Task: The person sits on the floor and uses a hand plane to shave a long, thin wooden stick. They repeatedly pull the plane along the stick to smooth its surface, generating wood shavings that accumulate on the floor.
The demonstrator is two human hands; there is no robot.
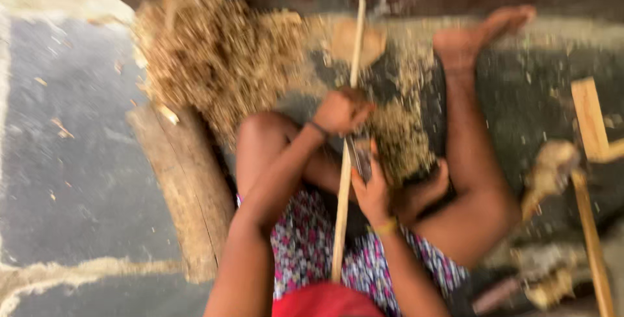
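Lengthwise, the long stick [345, 161] passes through both hands' closed fingers [354, 112].

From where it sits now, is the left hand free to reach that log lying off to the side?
Probably not: the left hand is closed on the long stick; the log lies beyond that arm's elbow.

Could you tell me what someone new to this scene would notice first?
Probably the long pale stick running up the middle, gripped by the left hand higher up and the right hand lower down, which also seems to hold a blurred blade. Next, the big heap of shavings at upper left, beside a log on the floor.
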